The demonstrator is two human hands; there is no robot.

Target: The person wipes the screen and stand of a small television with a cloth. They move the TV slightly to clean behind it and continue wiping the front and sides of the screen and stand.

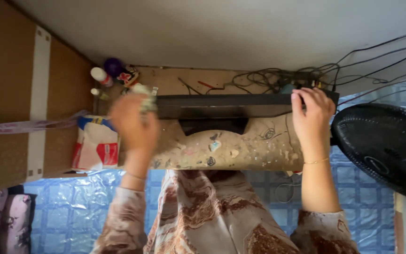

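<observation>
Patterned sleeves [203, 221] lead up to both hands at a dark monitor [222, 106] on the tabletop [240, 148]: right hand [312, 113] closed over its top edge, left hand [135, 123] blurred, clutching a wad of cloth [145, 99] at the other end, wiping seemingly underway

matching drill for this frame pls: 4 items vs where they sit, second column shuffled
1. left hand
2. right hand
3. black fan
4. red and white packet

a. far right, beside the desk
b. gripping the monitor's right top corner
c. on the desk, left of the monitor
d. holding a crumpled cloth at the monitor's left end

Pairs: 1-d, 2-b, 3-a, 4-c
</observation>
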